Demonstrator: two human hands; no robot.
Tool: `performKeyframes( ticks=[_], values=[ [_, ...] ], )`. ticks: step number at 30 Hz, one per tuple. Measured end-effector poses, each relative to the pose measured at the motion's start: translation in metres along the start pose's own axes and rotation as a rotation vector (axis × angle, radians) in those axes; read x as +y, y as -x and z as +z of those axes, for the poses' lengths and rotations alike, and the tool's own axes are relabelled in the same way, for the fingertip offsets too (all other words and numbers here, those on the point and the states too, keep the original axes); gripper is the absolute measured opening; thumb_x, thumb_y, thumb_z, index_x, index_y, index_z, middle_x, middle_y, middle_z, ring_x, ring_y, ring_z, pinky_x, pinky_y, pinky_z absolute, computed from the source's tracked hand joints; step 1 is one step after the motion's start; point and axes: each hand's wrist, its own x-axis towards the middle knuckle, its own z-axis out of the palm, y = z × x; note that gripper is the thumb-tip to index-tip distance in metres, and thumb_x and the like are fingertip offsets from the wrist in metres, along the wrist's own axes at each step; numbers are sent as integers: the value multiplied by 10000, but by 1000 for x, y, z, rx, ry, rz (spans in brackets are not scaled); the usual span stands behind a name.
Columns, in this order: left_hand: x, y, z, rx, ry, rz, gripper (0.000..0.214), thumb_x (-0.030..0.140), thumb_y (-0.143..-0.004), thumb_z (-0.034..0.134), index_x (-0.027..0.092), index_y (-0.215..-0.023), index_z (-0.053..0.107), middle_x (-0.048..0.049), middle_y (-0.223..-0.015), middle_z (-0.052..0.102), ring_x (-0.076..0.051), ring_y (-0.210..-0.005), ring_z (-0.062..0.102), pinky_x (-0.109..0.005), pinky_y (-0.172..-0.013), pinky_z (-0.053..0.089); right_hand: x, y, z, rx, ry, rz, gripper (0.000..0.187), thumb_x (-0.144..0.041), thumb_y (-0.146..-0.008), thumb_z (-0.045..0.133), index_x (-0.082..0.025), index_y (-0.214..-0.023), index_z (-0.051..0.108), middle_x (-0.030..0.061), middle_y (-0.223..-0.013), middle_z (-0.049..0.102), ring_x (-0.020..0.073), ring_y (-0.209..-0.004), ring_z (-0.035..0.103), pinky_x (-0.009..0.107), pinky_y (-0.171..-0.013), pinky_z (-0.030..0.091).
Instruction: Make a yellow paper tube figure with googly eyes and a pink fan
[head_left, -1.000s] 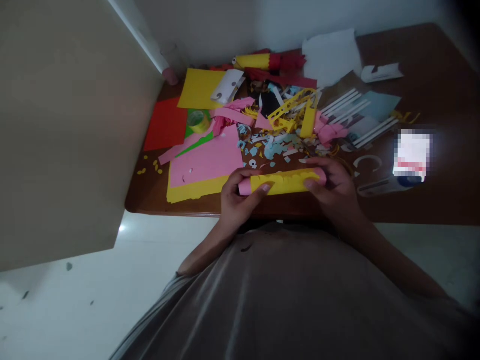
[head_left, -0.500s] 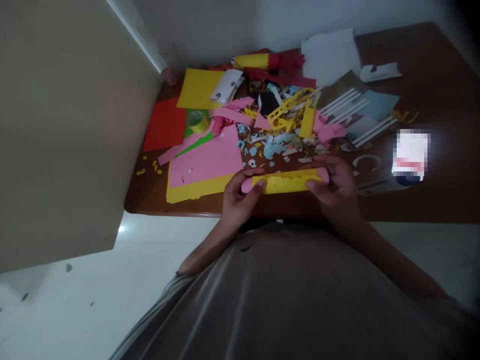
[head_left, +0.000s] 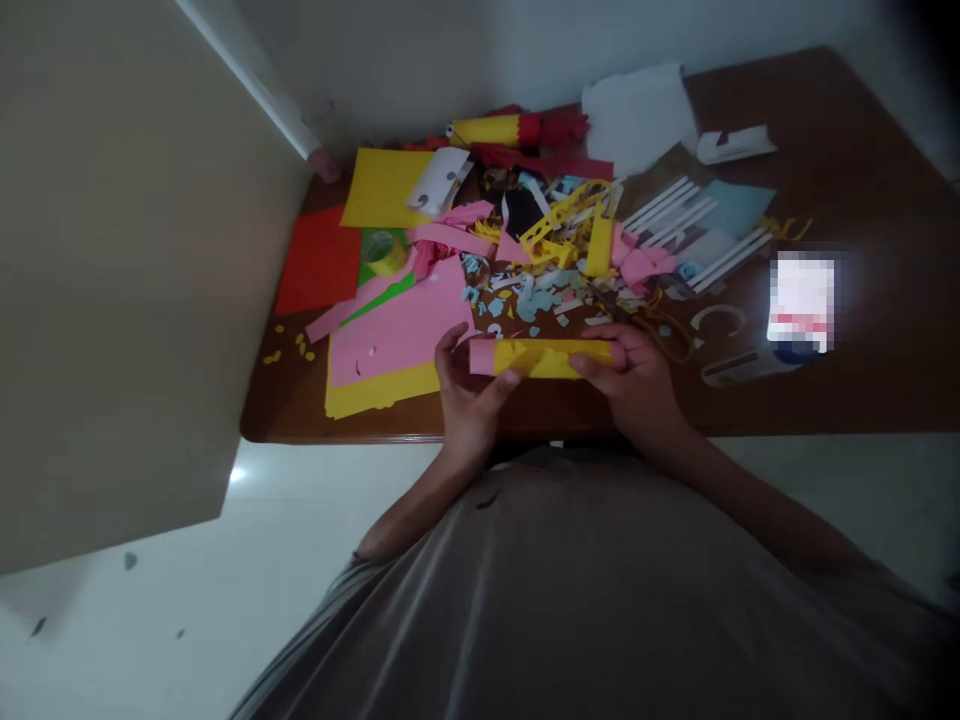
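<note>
Over the front edge of the table I hold a paper tube [head_left: 551, 360], yellow in the middle with pink ends, lying level between both hands. My right hand [head_left: 637, 375] grips its right end, thumb in front and fingers behind. At the left end, my left hand [head_left: 466, 395] has its thumb against the tube's lower side, while its index finger stands off beyond the pink end; its other fingers are partly hidden. Beneath and behind the left hand lie a pink sheet [head_left: 405, 320] and a yellow sheet [head_left: 375, 396]. Scissors [head_left: 622, 312] with yellow handles lie behind my right hand.
Paper scraps [head_left: 540, 295] cover the middle of the brown table [head_left: 870, 190]. A roll of tape [head_left: 384, 252], a red sheet [head_left: 319, 260], white strips [head_left: 679, 215] and a yellow-and-red paper figure [head_left: 495, 130] lie around them. A lit, blurred object [head_left: 801, 300] is at right.
My left hand's fingers have loosened and lifted from the tube's left end, baring more of the pink. My right hand and the tube have shifted slightly left in view, as has the whole scene.
</note>
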Motion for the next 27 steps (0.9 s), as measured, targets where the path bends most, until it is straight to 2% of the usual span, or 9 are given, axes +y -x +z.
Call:
performKeyframes(
  ticks=[2,5,8,11,16,18,21,24,27],
  values=[
    [-6,3,10,-23,147,-154,978,565,-762,1085,337,-1531,525,-109,-1474,738,-311,-1385,738,-509,-1195,613,2,2,7,30,4,-7,412,-559,-860,986,-270,-1092,805,49,-1083,812,245,-967,729,427,-898,634],
    [-9,5,24,-68,225,-262,787,521,-803,1061,282,-1416,629,-114,-1424,789,-326,-1360,763,-537,-1227,599,5,5,18,32,-26,-24,429,-581,-856,987,-262,-1066,792,60,-1099,827,263,-1016,756,450,-935,651],
    [-6,0,31,-82,249,-271,624,489,-839,1029,258,-1322,708,-95,-1317,835,-312,-1289,798,-530,-1190,619,8,7,22,12,-58,-72,421,-592,-848,995,-269,-1001,771,52,-1092,832,259,-1026,782,464,-967,665],
    [-2,-6,30,-112,266,-276,621,478,-816,1034,258,-1314,737,-91,-1287,850,-320,-1248,817,-512,-1124,647,7,8,20,-40,-56,-138,348,-568,-889,969,-288,-935,768,39,-1063,833,253,-1014,801,453,-947,682],
    [2,-12,26,-156,267,-364,657,586,-840,994,244,-1347,754,-124,-1352,839,-342,-1296,797,-502,-1094,653,-1,9,11,-107,77,-277,215,-493,-995,866,-358,-1162,876,50,-1249,881,292,-1193,820,542,-1103,673],
    [3,-12,26,-163,277,-361,648,630,-878,958,247,-1358,748,-127,-1368,832,-348,-1316,789,-509,-1096,654,-2,9,8,-141,113,-319,175,-460,-1018,835,-376,-1156,903,42,-1238,898,299,-1197,831,560,-1107,673],
    [3,-12,25,-201,276,-311,642,633,-897,958,267,-1371,728,-124,-1369,823,-344,-1310,795,-528,-1118,652,-2,9,7,-123,109,-348,145,-400,-1014,837,-385,-1132,921,29,-1222,908,292,-1178,844,557,-1086,680],
    [4,-12,24,-255,260,-280,753,646,-809,1027,272,-1382,712,-126,-1372,818,-348,-1304,797,-531,-1134,652,-3,10,6,-86,106,-335,151,-380,-1013,827,-387,-1132,920,22,-1203,911,286,-1160,848,554,-1077,685],
    [4,-13,22,-248,279,-299,719,771,-870,920,257,-1334,725,-149,-1404,810,-362,-1340,782,-531,-1106,667,-5,12,6,-62,117,-318,157,-380,-1016,807,-377,-1129,915,29,-1194,911,291,-1134,848,554,-1053,693]
  ],
)
